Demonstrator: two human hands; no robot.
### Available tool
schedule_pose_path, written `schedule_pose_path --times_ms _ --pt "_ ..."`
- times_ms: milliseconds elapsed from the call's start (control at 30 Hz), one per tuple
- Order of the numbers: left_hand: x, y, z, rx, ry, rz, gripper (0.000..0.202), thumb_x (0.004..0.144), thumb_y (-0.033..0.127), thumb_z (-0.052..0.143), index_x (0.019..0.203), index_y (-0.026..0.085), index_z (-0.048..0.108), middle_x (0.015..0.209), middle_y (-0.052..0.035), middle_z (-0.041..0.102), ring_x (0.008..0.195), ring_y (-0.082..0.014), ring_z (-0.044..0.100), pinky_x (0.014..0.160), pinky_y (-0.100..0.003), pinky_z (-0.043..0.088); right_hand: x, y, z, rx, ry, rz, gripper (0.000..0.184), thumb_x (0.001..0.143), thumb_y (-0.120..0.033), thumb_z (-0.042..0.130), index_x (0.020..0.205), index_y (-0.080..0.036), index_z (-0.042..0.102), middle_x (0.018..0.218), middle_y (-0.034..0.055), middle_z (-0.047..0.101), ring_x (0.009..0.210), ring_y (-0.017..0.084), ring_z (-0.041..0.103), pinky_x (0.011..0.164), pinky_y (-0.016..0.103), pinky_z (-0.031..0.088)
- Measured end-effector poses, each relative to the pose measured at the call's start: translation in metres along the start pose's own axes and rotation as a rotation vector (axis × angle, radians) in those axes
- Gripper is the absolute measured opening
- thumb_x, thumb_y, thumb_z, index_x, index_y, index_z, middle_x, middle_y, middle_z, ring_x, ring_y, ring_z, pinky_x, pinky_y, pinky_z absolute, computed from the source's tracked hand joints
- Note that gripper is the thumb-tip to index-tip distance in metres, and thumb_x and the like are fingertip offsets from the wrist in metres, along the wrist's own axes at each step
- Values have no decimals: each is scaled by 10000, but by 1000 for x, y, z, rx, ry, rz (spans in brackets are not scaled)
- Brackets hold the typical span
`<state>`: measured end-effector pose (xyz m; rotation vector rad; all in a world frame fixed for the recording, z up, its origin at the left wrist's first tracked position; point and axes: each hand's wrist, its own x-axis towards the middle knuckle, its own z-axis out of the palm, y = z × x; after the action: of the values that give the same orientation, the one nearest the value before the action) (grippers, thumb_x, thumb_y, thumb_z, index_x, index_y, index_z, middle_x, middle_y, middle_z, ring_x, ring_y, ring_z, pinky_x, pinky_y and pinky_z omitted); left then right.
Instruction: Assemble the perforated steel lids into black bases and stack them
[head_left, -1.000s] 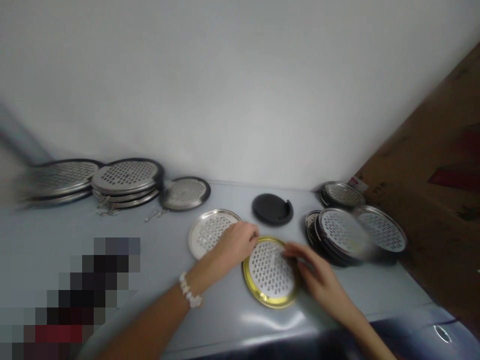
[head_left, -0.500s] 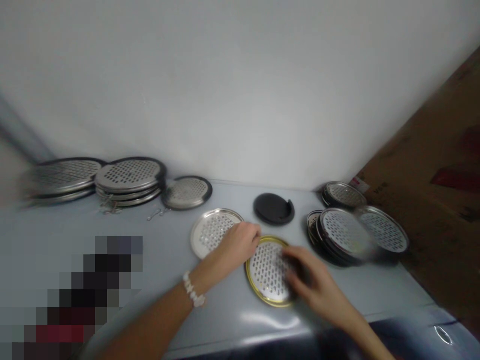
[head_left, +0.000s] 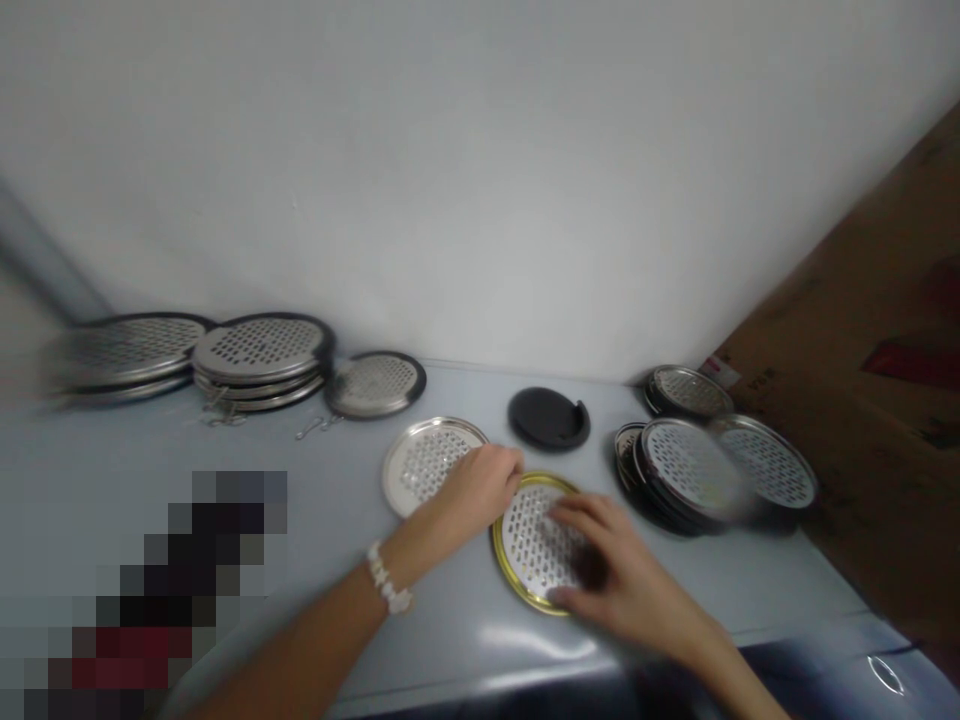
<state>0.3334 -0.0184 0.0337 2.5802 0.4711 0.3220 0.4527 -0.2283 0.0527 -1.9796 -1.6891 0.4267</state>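
A round metal grater (head_left: 536, 540) with a gold-yellow rim lies flat on the grey table in front of me. Curled at its upper left edge, my left hand (head_left: 484, 483) grips the rim; its fingertips are mostly hidden. My right hand (head_left: 622, 570) hovers over the right part of this grater, thumb and fingers spread, slightly blurred. Partly behind my left hand lies a silver round grater (head_left: 409, 468). A black round piece (head_left: 549, 418) with a notch at its right rests just beyond the gold-rimmed one.
Stacked round graters with black edges (head_left: 262, 350) stand at the back left, beside a smaller grater (head_left: 379, 385) and small metal clips (head_left: 311, 428). More graters (head_left: 690, 465) are piled at the right. A cardboard box (head_left: 862, 400) stands beyond, and a white wall (head_left: 480, 200) closes off the back.
My right hand has moved slightly left and its fingers have spread wider over the gold-rimmed grater. The left hand and the grater have stayed put.
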Motion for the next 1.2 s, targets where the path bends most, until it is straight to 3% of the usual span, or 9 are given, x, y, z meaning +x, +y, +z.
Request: schedule_pose_path --times_ms 333,567,867,1100,1200 --pt "0 3 -4 -10 -4 3 154 922 139 556 858 175 692 859 -76 731 831 -221 685 753 -322 484 6 5 -1 53 -3 72 672 709 -268 835 1336 -234 594 1412 115 550 1343 305 469 1169 500 342" --pt "-1 5 -7 -2 -15 -12 156 915 145 561 850 175 700 845 -77 738 817 -212 686 750 -312 483 11 10 -5 30 -17 57 688 687 -301 856 1329 -250 612 1388 113 566 1323 316 488 1142 506 355" --pt "-1 1 -2 -22 8 1 138 921 167 571 846 178 687 855 -73 734 828 -218 684 745 -328 478 12 2 -8 -3 -49 30 697 661 -206 803 1324 -219 589 1398 127 554 1326 313 480 1154 510 334" --pt "0 2 -3 -12 1 4 139 919 163 569 860 177 694 866 -82 750 837 -227 696 751 -329 486 12 0 -8 -13 -49 73 392 677 -248 821 1042 -220 680 1337 101 574 1285 314 498 1113 486 388" --pt "0 1 -1 -16 5 5 136 919 166 569 859 177 691 867 -81 750 844 -228 699 758 -329 486 12 -1 -10 -29 -74 87 371 673 -264 841 1009 -217 692 1352 104 561 1291 323 494 1119 493 384"
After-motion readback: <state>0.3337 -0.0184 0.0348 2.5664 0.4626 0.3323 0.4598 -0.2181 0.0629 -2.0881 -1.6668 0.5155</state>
